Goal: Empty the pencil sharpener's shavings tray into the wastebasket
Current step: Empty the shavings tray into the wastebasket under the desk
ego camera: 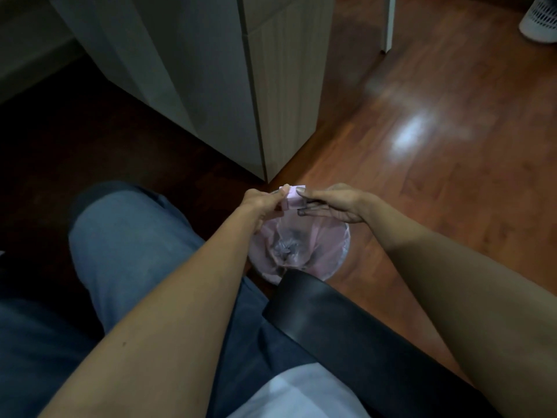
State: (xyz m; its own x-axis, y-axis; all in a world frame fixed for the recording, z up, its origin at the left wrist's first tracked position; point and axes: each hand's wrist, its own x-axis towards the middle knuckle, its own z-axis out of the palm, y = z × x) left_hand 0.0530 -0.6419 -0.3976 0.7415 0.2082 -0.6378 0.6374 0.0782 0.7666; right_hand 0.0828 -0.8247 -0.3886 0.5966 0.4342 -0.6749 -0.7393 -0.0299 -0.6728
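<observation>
Above the wastebasket (301, 248), both hands meet over its far rim. The wastebasket stands on the wooden floor (437, 146), lined with a thin pinkish plastic bag (324, 236) whose crumpled bottom shows some grey matter, too blurred to tell what it is. The left hand (262, 203) pinches a small pink block, the pencil sharpener (291, 198), between thumb and fingers (283, 193) pressed against its near side. The right hand (334, 203) touches the sharpener's other side with its thumb, while its remaining fingers (310, 211) lie stretched out flat and close together just beneath it, pointing toward the left hand. Whether the shavings tray is pulled out or seated in the sharpener cannot be told; the block is small and blurred. The sharpener hangs directly over the wastebasket's far edge, clear of the bag.

On the near side of the wastebasket, a black chair armrest (346, 333) crosses in front of its rim and hides part of it. Left of the wastebasket, a knee in blue jeans (126, 236) rises. Beyond the wastebasket stands a pale cabinet (211, 70), its corner reaching the floor just past the hands. Far beyond, to the right of the wastebasket, a white perforated bin (541, 19) sits at the upper corner.
</observation>
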